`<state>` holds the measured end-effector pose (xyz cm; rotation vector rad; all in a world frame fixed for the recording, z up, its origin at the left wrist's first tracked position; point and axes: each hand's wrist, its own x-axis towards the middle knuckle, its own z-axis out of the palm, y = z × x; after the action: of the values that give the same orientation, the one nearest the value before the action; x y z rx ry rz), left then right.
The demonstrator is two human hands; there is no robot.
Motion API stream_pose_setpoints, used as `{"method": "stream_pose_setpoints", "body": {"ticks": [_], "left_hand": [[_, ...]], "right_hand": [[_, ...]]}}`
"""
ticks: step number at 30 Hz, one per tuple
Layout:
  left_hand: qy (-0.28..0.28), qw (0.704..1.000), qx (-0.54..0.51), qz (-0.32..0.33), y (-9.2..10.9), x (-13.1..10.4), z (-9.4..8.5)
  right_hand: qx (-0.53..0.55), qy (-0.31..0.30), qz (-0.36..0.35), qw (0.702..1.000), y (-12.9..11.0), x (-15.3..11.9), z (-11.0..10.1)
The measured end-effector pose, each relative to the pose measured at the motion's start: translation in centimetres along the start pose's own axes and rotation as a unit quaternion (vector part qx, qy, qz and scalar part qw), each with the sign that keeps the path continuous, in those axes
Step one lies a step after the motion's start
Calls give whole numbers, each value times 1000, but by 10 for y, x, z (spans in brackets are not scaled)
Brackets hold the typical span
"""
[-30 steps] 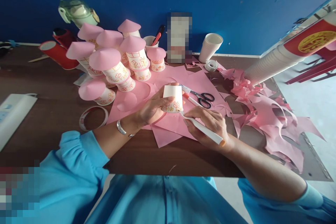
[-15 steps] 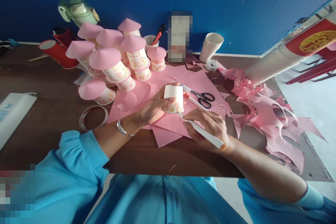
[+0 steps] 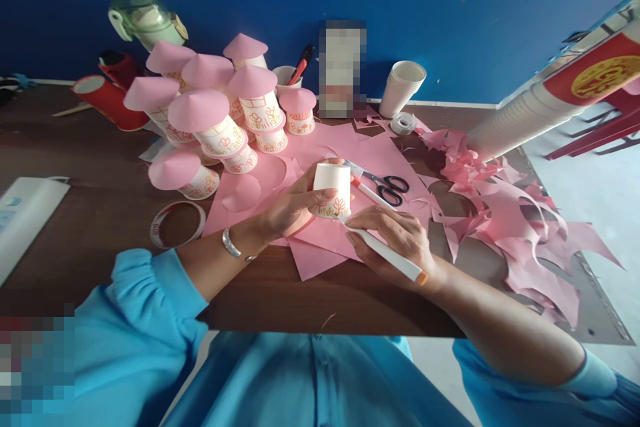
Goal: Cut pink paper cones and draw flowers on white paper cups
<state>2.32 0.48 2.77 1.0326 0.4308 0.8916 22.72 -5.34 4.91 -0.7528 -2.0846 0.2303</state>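
My left hand [image 3: 295,205] grips a small white paper cup [image 3: 333,180] upside down, its closed end up. Red flowers and yellow-green leaves are drawn round the cup's lower band. In my right hand [image 3: 400,235] are two white pens. One marker [image 3: 387,255] with an orange end has its tip at the drawn band near the rim; whether it touches I cannot tell. A second marker [image 3: 373,195] with a red-orange tip sticks out between the fingers, pointing away. Beneath both hands lie pink paper sheets [image 3: 320,253], and black-handled scissors [image 3: 390,188] rest just beyond.
Several decorated cups with pink cone roofs [image 3: 199,110] stand at the back left. A tape roll [image 3: 177,225] lies left of my hand. Pink scraps [image 3: 520,213] and a long stack of cups [image 3: 525,121] fill the right side. A white cup stack [image 3: 403,88] stands by the blue wall.
The cup has turned and tilted slightly in my left hand, so more of its side shows. The marker tip has shifted a little left along the band.
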Motion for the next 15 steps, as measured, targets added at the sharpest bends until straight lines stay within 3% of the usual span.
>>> {"method": "stream_pose_setpoints", "body": {"ticks": [6,15], "left_hand": [[-9,1000,-12,-3,-3,1,-4],[44,996,-75,-12,-7,5,-8]], "right_hand": [[6,6,-5,1000,-3,1,-3],[5,15,-3,1000,-5,3,-7]]}}
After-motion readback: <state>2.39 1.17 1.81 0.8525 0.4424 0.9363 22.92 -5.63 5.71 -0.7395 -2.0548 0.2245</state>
